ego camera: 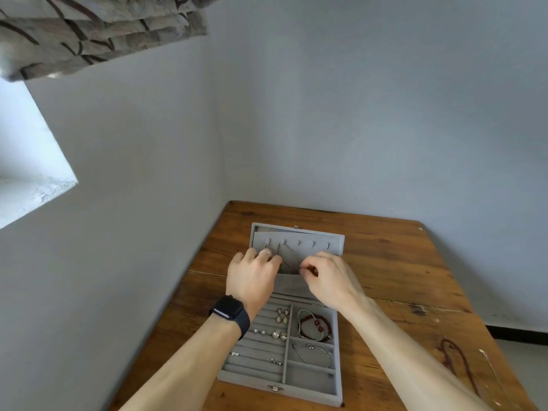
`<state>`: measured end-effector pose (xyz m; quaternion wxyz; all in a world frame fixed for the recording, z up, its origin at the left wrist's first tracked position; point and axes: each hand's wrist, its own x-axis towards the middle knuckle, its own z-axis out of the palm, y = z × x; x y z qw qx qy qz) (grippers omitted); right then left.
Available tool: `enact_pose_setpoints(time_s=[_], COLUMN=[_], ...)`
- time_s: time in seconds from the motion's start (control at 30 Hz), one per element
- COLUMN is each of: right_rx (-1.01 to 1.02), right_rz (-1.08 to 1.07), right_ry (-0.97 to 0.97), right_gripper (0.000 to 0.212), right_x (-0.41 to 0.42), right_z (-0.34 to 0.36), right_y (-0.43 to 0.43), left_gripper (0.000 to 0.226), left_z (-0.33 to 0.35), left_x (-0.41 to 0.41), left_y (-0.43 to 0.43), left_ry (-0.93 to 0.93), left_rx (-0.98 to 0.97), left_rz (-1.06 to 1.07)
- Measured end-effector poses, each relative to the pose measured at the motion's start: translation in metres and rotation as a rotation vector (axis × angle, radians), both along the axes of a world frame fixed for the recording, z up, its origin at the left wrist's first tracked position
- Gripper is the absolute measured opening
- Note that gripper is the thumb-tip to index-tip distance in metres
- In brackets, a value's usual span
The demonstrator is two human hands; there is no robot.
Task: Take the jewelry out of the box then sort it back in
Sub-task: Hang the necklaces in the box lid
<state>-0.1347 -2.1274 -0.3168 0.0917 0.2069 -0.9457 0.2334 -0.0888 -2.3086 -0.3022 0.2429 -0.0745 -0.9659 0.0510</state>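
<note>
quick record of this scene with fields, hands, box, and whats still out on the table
box: grey jewelry box, open on wooden table
left hand: fingers curled at the lid by its hooks, grip unclear
right hand: pinches a small reddish item at the lid pocket
in box: earrings, red bead bracelet, silver bangle
out on table: dark red necklace, thin chain

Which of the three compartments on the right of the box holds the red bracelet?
The far compartment, nearest the lid: the red bracelet lies in it. The middle compartment holds only a silver bangle; the near compartment shows none.
</note>
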Motion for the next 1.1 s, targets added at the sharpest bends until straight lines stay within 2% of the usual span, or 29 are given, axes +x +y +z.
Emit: enact_pose_setpoints(time_s=[0.17, 0.27, 0.3, 0.43, 0.53, 0.7, 0.77, 0.87, 0.97, 1.1], right_rx=[0.128, 0.103, 0.076, 0.077, 0.1, 0.191, 0.19, 0.125, 0.029, -0.005], right_rz=[0.004, -0.006, -0.016, -0.041, -0.047, -0.005, -0.005, -0.04, -0.042, -0.025], right_ry=[-0.014, -0.058, -0.077, -0.038, 0.023, 0.069, 0.071, 0.104, 0.137, 0.207], right_gripper=[0.026, 0.028, 0.028, 0.024, 0.02, 0.028, 0.028, 0.027, 0.027, 0.016], right_x=[0.002, 0.001, 0.001, 0.002, 0.004, 0.012, 0.013, 0.012, 0.013, 0.013], right_z=[-0.001, 0.001, 0.001, -0.006, -0.014, -0.018, -0.019, -0.019, -0.019, -0.018], right_y=[-0.011, -0.014, -0.015, -0.017, -0.017, -0.022, -0.024, -0.023, -0.023, -0.025], left_gripper=[0.031, 0.018, 0.013, 0.023, 0.017, 0.027, 0.025, 0.014, 0.032, 0.059], left_z=[0.006, 0.005, 0.004, -0.009, -0.014, -0.017, -0.015, -0.012, -0.012, -0.011], left_x=[-0.004, -0.007, -0.008, -0.013, -0.01, -0.005, -0.002, 0.004, -0.001, -0.015], left_y=[0.008, 0.013, 0.014, 0.012, 0.011, 0.003, -0.002, -0.012, -0.026, -0.033], left_ry=[-0.062, -0.085, -0.116, -0.225, -0.213, -0.176, -0.12, 0.049, 0.102, -0.063], left_rx=[-0.176, -0.222, -0.212, -0.129, -0.079, 0.004, 0.097, 0.342, 0.594, 1.028], left_rz=[-0.057, -0.084, -0.068, -0.005, -0.047, -0.125, -0.176, -0.189, -0.126, -0.012])
